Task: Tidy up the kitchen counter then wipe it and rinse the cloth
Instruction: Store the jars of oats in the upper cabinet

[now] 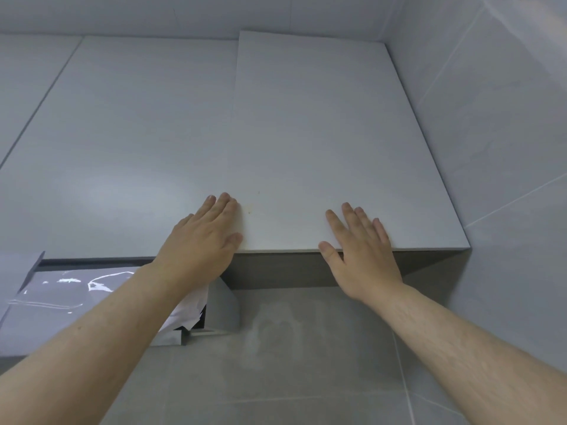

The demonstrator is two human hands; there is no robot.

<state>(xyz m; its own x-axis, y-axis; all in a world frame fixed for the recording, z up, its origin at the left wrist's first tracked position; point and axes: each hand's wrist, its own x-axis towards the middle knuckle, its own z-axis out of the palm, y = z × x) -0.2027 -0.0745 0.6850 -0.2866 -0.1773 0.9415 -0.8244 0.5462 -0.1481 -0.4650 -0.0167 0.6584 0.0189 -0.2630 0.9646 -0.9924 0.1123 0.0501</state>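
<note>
under both hands spreads the white kitchen counter (306, 133), a seam running away from the left fingertips with the right-hand panel sitting slightly higher. right of the right hand rises a pale tiled wall (506, 133). below the wrists lies a grey tiled floor (306, 363), and under the left forearm an open grey container (225, 305) holds clear plastic film (61, 289) and crumpled white paper (190, 308). the left hand (204, 237) and right hand (362, 250) lie flat, fingers straight, grasping nothing, palms at the counter's near edge. a small brownish spot (250, 211) marks the counter just beside the left index finger.
</note>
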